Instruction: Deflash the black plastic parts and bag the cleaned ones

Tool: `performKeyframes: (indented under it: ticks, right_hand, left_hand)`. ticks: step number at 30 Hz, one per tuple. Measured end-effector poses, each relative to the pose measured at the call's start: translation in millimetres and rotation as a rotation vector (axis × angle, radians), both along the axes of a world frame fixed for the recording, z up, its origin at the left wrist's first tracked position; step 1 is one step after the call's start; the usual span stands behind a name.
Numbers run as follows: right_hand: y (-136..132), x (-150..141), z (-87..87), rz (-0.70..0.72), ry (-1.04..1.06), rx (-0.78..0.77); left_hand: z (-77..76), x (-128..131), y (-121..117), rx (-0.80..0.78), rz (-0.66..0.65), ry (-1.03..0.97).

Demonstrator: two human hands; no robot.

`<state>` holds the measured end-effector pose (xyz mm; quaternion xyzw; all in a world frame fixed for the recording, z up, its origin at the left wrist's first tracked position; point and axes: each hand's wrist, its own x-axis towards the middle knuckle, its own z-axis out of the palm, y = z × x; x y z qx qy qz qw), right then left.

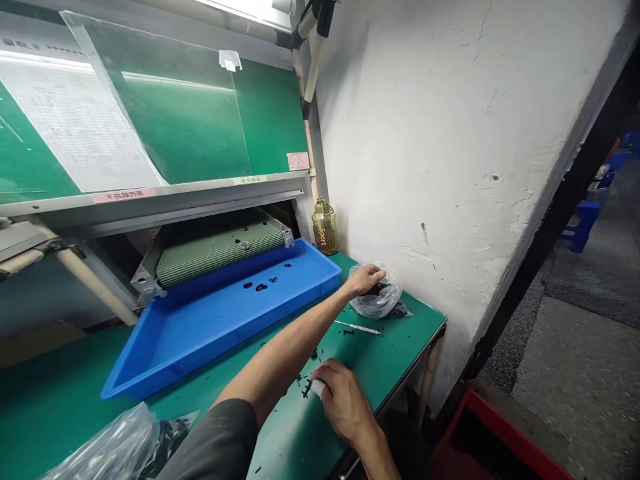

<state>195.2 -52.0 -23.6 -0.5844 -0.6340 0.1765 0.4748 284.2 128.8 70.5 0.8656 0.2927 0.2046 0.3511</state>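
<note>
My left hand (pixel 367 279) reaches across to a clear plastic bag (pixel 383 301) with dark pieces in it. Its fingers are bent together over the bag's mouth, and their undersides are hidden. Nearer to me, my right hand (pixel 345 400) is curled just above the green table (pixel 400 357). A small white piece (pixel 318 387) shows between its thumb and forefinger; its kind is unclear. Small black branched pieces (pixel 307 389) lie right beside these fingertips. A thin white stick, like a pen (pixel 363 328), rests between the two hands, next to black scraps (pixel 347 332).
A blue tray (pixel 200 343) with several black parts sits under the end of a green conveyor belt (pixel 220 253). Behind it stands a bottle (pixel 325 228) against the wall. Another plastic bag (pixel 115 447) lies at lower left. A red bin (pixel 500 427) is on the floor at right.
</note>
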Motion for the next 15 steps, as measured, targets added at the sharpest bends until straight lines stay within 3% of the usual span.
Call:
performKeyframes:
  ticks: [5,9,12,15]
  right_hand:
    - [-1,2,1.9,0.012,0.008,-0.002]
    - [-2,3,2.5,0.039,-0.009,-0.01]
    - [-3,6,1.4,0.058,-0.025,-0.02]
    - [-2,9,-0.3,0.047,-0.037,-0.035]
  left_hand:
    - [-2.2,3,-2,0.018,0.134,-0.13]
    - [14.1,-8,-8,-0.034,0.159,-0.26]
    - [28.2,-42,-14,-0.113,0.186,-0.368]
    - [31.6,-104,-29,-0.208,0.207,-0.445]
